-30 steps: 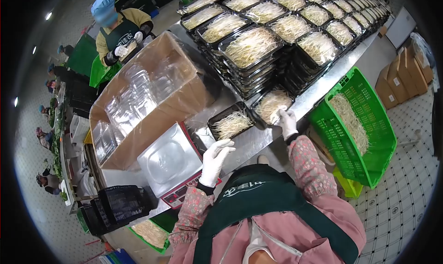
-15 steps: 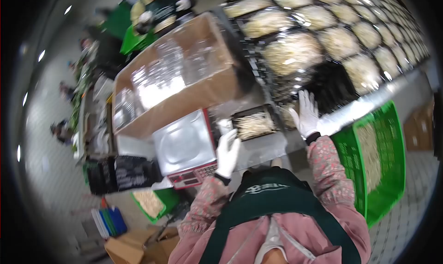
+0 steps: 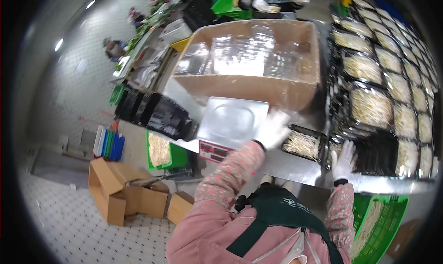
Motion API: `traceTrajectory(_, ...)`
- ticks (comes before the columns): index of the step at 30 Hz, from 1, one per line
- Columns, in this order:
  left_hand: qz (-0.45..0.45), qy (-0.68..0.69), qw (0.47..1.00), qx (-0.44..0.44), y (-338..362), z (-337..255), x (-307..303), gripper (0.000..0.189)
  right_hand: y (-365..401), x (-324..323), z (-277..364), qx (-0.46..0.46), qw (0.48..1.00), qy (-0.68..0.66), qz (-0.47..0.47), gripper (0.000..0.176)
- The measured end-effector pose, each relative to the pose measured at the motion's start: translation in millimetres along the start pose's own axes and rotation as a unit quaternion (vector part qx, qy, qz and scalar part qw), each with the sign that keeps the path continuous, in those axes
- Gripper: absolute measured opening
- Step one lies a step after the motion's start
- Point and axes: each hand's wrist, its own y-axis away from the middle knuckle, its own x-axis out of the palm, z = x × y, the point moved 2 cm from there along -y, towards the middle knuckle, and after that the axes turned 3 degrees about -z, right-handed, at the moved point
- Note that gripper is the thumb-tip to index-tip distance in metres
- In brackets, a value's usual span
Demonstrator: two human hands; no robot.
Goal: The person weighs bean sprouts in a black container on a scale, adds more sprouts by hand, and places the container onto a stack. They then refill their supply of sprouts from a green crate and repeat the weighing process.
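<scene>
My left hand (image 3: 274, 129), in a white glove and smeared by motion, is between the metal-topped scale (image 3: 233, 121) and a black tray of bean sprouts (image 3: 302, 144). Its fingers are too blurred to read. My right hand (image 3: 344, 161), also gloved, has its fingers stretched out beside a stack of black trays (image 3: 378, 154). Part of another sprout-filled tray (image 3: 335, 148) shows just left of its fingers. The uncovered sprout tray lies flat on the metal table (image 3: 295, 168) between my hands.
Behind the scale stands a large cardboard box (image 3: 249, 86) of clear plastic containers. Wrapped sprout packs (image 3: 369, 105) cover the right side in rows. Green crates (image 3: 387, 231) of sprouts stand below. Black packages (image 3: 164, 116) lie left. Across the box, a co-worker's gloved hands (image 3: 265, 5) are visible.
The camera view has swung, so the table appears turned and farther right. My left hand has moved quickly near the scale's right edge. My right hand stays near the black trays.
</scene>
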Motion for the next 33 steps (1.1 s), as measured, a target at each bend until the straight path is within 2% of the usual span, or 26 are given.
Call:
traceTrajectory(1, 0.045, 0.071, 0.996, 0.038, 11.1, -9.1, 33.8, 0.053, 1.0, -0.1, 0.3, -0.002, 1.0, -0.002, -0.002, 0.077)
traceTrajectory(2, 0.022, 0.044, 0.991, 0.126, 24.6, -19.5, 69.7, 0.059, 0.7, -0.1, -0.8, -0.005, 1.0, -0.005, -0.006, 0.076)
traceTrajectory(4, 0.023, 0.062, 0.983, 0.17, 44.2, -49.5, 33.1, 0.064, -1.9, 7.0, -6.3, -0.011, 1.0, 0.009, 0.009, 0.075)
traceTrajectory(6, -0.017, 0.129, 0.986, 0.107, 51.9, -32.7, 6.5, 0.066, -2.7, 11.1, -7.0, -0.012, 0.999, 0.038, 0.004, 0.075)
traceTrajectory(8, -0.113, 0.142, 0.983, 0.031, 66.7, -4.1, -42.4, 0.066, -3.3, 13.1, -9.1, -0.014, 0.999, 0.035, -0.01, 0.075)
traceTrajectory(9, -0.062, 0.266, 0.959, -0.073, 69.6, 3.1, -79.4, 0.061, -3.6, 7.6, -4.0, -0.019, 0.999, -0.033, -0.026, 0.073)
traceTrajectory(10, -0.132, 0.209, 0.947, -0.204, 83.9, 25.6, -75.7, 0.055, -0.4, -2.2, -8.5, -0.009, 0.995, -0.093, -0.042, 0.072)
traceTrajectory(11, -0.185, 0.226, 0.941, -0.172, 93.7, 61.5, -76.5, 0.051, -0.8, -0.6, -10.5, -0.039, 0.967, -0.217, -0.125, 0.062)
traceTrajectory(12, -0.21, 0.207, 0.939, -0.178, 107.4, 86.4, -80.0, 0.051, 0.4, -13.8, -4.9, -0.05, 0.935, -0.306, -0.169, 0.057)
traceTrajectory(13, -0.249, 0.171, 0.94, -0.16, 117.1, 73.2, -104.5, 0.05, 4.0, -18.2, -5.4, -0.042, 0.908, -0.364, -0.203, 0.054)
traceTrajectory(14, -0.28, 0.197, 0.924, -0.168, 124.1, 74.6, -100.9, 0.048, 16.2, -37.8, 4.7, 0.016, 0.92, -0.33, -0.211, 0.054)
traceTrajectory(15, -0.273, 0.172, 0.937, -0.136, 131.1, 74.4, -92.4, 0.048, 23.0, -35.9, 5.7, 0.012, 0.909, -0.332, -0.25, 0.054)
traceTrajectory(16, -0.251, 0.211, 0.937, -0.121, 134.5, 58.3, -85.6, 0.047, 30.1, -39.7, 12.0, 0.013, 0.888, -0.353, -0.293, 0.053)
traceTrajectory(17, -0.203, 0.255, 0.938, -0.119, 136.5, 41.7, -67.8, 0.048, 39.7, -44.3, 17.2, 0.034, 0.873, -0.385, -0.296, 0.053)
traceTrajectory(18, -0.159, 0.293, 0.935, -0.118, 136.6, 24.6, -51.1, 0.048, 44.6, -17.8, 13.2, 0.033, 0.858, -0.386, -0.337, 0.056)
traceTrajectory(20, -0.059, 0.227, 0.972, 0.027, 129.9, -11.3, -31.1, 0.048, 65.2, -20.6, 27.7, 0.047, 0.853, -0.379, -0.356, 0.06)
traceTrajectory(22, -0.016, 0.203, 0.969, 0.139, 119.1, -39.5, -19.9, 0.047, 88.8, -33.8, 43.1, 0.101, 0.842, -0.387, -0.361, 0.047)
traceTrajectory(24, 0.031, 0.216, 0.961, 0.172, 102.6, -44.3, 3.0, 0.045, 135.9, -58.6, 46.4, 0.153, 0.853, -0.379, -0.324, 0.029)
traceTrajectory(25, 0.051, 0.224, 0.955, 0.189, 98.5, -49.2, 7.7, 0.044, 147.1, -75.9, 48.4, 0.17, 0.85, -0.34, -0.364, 0.017)
traceTrajectory(26, 0.06, 0.261, 0.939, 0.214, 92.5, -58.3, 16.3, 0.042, 163.2, -71.8, 35.1, 0.203, 0.851, -0.348, -0.336, 0.028)
traceTrajectory(28, 0.107, 0.261, 0.934, 0.22, 94.1, -65.7, 21.7, 0.041, 188.6, -75.9, 27.2, 0.213, 0.86, -0.299, -0.356, 0.043)
traceTrajectory(30, 0.15, 0.303, 0.907, 0.252, 97.2, -95.7, 34.7, 0.04, 232.1, -79.5, 6.4, 0.271, 0.843, -0.315, -0.342, 0.055)
traceTrajectory(33, 0.235, 0.324, 0.868, 0.294, 103.0, -151.4, 49.4, 0.041, 286.8, -98.7, -18.9, 0.334, 0.81, -0.285, -0.388, 0.055)
